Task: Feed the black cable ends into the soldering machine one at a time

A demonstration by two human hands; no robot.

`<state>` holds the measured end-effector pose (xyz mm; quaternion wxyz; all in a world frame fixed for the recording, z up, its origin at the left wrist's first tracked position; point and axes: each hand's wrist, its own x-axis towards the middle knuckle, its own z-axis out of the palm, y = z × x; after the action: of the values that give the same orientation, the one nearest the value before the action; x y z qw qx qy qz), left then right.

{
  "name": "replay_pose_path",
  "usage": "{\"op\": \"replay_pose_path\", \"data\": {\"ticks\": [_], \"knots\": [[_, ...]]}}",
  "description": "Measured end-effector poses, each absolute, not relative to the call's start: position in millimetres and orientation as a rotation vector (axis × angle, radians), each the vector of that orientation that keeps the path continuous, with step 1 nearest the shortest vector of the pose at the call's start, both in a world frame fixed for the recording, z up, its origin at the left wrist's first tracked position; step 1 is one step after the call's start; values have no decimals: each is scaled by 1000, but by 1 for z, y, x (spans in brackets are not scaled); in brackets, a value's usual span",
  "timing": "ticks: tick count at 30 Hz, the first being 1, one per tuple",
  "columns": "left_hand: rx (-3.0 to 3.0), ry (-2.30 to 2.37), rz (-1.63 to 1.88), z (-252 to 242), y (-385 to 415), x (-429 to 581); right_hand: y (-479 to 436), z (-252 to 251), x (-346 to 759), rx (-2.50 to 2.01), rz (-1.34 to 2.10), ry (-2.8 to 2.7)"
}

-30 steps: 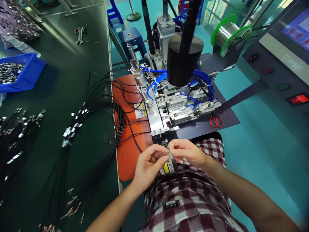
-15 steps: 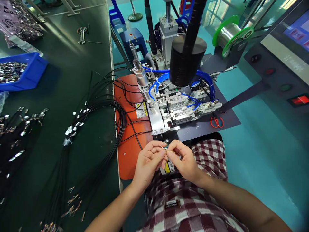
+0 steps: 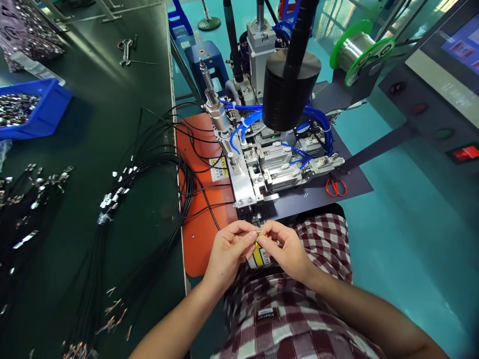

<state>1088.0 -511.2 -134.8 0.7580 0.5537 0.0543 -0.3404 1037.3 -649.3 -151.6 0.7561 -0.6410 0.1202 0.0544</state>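
My left hand [image 3: 229,252] and my right hand [image 3: 283,248] meet just in front of the machine [image 3: 258,164], fingertips pinched together on the thin coloured wire ends [image 3: 258,234] of a black cable. Both hands are closed in a pinch. The wire ends sit close to the small slot at the machine's front edge. A yellow warning label [image 3: 259,258] shows below my fingers. The cable itself is mostly hidden under my left hand.
A bundle of black cables [image 3: 164,169] with metal plugs lies on the dark green bench at left, over an orange mat [image 3: 198,234]. A blue bin [image 3: 37,109] of metal parts stands far left. Red scissors [image 3: 336,187] lie right of the machine. A control panel [image 3: 441,99] is at right.
My hands have drawn closer together and shifted slightly toward the machine's front slot, still pinching the wire ends. The view has barely moved.
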Motion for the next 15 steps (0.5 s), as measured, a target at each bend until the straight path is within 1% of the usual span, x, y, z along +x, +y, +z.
{"op": "replay_pose_path", "data": {"ticks": [4,9,12,15], "knots": [[1221,127,-739,-135,-512,1088,-658,-149,1039,-1547,12,181],[1222,107,-721,-138,-512,1087,-663,-149,1038,-1622,-78,105],[1227,96,-725,-140,-512,1087,-663,-151,1038,-1627,-76,125],[1257,82,-738,-141,-510,1087,-665,-151,1039,-1580,-1,175]]}}
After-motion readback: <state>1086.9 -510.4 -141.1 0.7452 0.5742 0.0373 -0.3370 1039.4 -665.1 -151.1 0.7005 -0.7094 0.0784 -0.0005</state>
